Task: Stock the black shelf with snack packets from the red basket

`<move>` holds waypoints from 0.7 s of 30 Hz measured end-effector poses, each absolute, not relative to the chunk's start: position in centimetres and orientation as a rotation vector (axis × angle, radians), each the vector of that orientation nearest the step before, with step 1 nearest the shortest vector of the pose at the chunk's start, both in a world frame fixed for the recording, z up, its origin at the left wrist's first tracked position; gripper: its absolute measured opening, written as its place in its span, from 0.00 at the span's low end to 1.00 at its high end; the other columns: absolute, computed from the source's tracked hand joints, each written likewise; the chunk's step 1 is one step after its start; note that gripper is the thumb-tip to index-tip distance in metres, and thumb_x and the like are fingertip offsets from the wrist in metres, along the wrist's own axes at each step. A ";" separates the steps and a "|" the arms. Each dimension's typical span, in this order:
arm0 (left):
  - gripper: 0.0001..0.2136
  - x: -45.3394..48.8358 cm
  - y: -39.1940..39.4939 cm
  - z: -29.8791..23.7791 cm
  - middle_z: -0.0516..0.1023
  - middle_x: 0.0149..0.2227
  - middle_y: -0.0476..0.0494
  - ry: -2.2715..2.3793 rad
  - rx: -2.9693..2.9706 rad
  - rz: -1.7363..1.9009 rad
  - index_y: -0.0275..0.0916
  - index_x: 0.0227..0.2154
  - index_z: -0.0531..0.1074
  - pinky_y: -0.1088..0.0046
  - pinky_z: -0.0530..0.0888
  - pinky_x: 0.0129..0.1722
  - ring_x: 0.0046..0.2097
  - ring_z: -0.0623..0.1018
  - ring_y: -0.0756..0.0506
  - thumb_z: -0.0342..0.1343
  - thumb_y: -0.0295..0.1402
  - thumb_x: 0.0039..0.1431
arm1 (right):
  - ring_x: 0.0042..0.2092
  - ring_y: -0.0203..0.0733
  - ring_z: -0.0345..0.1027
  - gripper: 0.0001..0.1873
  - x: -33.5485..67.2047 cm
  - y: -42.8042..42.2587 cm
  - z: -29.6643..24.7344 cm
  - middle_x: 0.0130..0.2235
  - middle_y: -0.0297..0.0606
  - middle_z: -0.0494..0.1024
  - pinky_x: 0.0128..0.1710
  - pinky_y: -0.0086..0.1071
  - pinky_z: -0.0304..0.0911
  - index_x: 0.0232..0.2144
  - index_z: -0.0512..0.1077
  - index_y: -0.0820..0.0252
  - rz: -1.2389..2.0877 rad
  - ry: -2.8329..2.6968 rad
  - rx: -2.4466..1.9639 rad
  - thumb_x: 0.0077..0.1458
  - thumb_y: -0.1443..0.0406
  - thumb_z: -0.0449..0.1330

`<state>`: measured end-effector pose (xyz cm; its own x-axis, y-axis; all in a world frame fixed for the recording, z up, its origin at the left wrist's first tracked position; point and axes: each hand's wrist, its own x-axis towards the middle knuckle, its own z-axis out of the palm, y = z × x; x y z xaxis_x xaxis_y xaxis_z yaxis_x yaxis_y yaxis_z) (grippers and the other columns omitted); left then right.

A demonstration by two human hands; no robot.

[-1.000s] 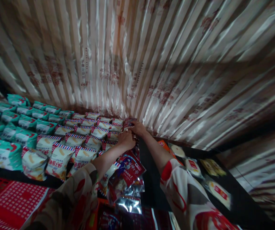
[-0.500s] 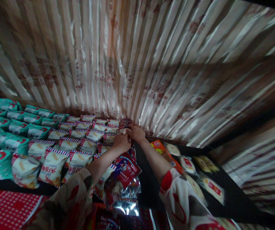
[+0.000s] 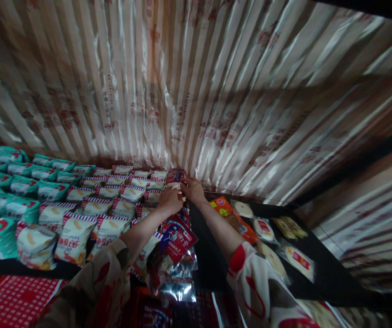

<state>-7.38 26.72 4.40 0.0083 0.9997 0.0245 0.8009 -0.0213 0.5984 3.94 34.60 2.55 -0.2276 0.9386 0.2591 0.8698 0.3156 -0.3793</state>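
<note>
At the back edge of the black shelf [image 3: 204,255], my left hand [image 3: 170,201] and my right hand [image 3: 193,190] meet at a small dark red snack packet [image 3: 175,175]. Both hands have bent fingers closed at its near, pale end; the exact grip is partly hidden. Below my left forearm lie several overlapping red packets [image 3: 178,239] with clear, shiny lower ends. Rows of white snack bags [image 3: 75,239] with striped tops stand directly left of my hands.
Teal bags [image 3: 23,205] fill the far left. Right of my right arm are an orange packet [image 3: 231,218] and several pale wrapped foods [image 3: 298,263]. A red basket [image 3: 14,300] sits at the lower left. Pleated plastic sheeting [image 3: 182,91] hangs behind the shelf.
The view has shifted slightly, so the shelf goods appear a little further left. Both hands stay at the dark red packet, with only small finger movement.
</note>
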 end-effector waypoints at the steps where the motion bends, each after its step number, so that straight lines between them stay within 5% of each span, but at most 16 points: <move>1: 0.11 -7.4 26.7 4.4 0.74 0.45 0.38 1.844 1.872 0.637 0.36 0.38 0.73 0.70 0.68 0.47 0.48 0.73 0.42 0.51 0.32 0.54 | 0.51 0.43 0.66 0.14 4.1 34.6 2.4 0.45 0.42 0.76 0.53 0.35 0.58 0.40 0.76 0.58 0.206 -2.134 -1.584 0.52 0.66 0.56; 15: 0.14 -4.9 21.4 7.7 0.76 0.46 0.40 1.721 1.952 0.726 0.37 0.42 0.73 0.72 0.67 0.51 0.49 0.73 0.45 0.48 0.28 0.54 | 0.50 0.47 0.67 0.13 7.7 26.6 3.3 0.46 0.46 0.74 0.51 0.42 0.61 0.35 0.76 0.60 0.336 -1.751 -1.280 0.51 0.64 0.54; 21: 0.17 -3.5 13.2 7.1 0.78 0.44 0.43 1.445 1.862 0.766 0.37 0.47 0.71 0.74 0.70 0.45 0.43 0.76 0.47 0.48 0.30 0.55 | 0.47 0.43 0.68 0.17 9.4 16.8 3.0 0.45 0.44 0.75 0.50 0.40 0.61 0.42 0.72 0.60 0.505 -1.492 -1.234 0.54 0.60 0.51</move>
